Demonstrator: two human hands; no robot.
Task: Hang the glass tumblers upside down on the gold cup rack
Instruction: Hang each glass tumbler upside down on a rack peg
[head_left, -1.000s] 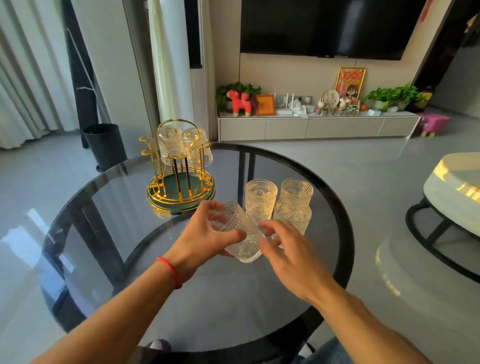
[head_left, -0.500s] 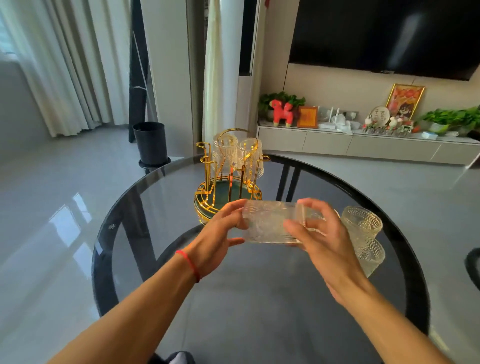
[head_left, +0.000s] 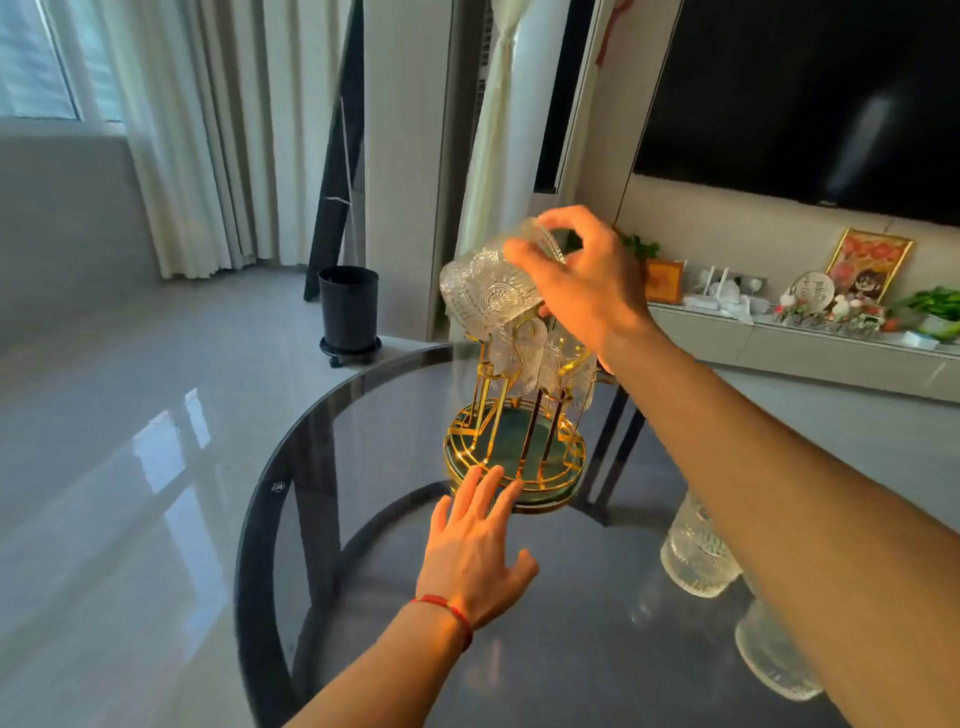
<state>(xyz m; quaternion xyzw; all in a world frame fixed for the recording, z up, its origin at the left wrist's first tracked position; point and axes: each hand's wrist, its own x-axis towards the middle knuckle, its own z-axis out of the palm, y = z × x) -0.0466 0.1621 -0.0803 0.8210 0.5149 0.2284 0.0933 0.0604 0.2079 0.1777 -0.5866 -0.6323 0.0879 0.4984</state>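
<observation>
One tumbler in hand: the held tumbler (head_left: 488, 291) is above the top of the gold cup rack (head_left: 514, 441), tilted, with its mouth down and to the left and its base up toward the palm.
Right hand: the right hand (head_left: 587, 283) grips the tumbler at its base end; the thumb and the fingers are curled and pressed on the glass from opposite sides.
Tumbler and rack: the lower edge of the held tumbler is just over the upper prongs; I cannot tell if it touches them.
Left hand: the left hand (head_left: 475, 556) is low over the glass table (head_left: 311, 467), fingers stretched out and a little spread, holding nothing.
Left fingertips: the fingertips (head_left: 493, 475) reach the near rim of the rack's round green base; touching or only just beside, I cannot tell.
Wrist: a red string bracelet (head_left: 447, 610) is on the left wrist.
On the rack: the hung tumblers (head_left: 524, 358) are already on the prongs upside down, partly hidden behind the right hand and the held tumbler.
Waiting glasses: two spare tumblers (head_left: 696, 556) stand on the table at the right, partly covered by the right forearm.
Farther away: a black bin (head_left: 348, 306) stands on the floor behind the table, well apart from the rack.
</observation>
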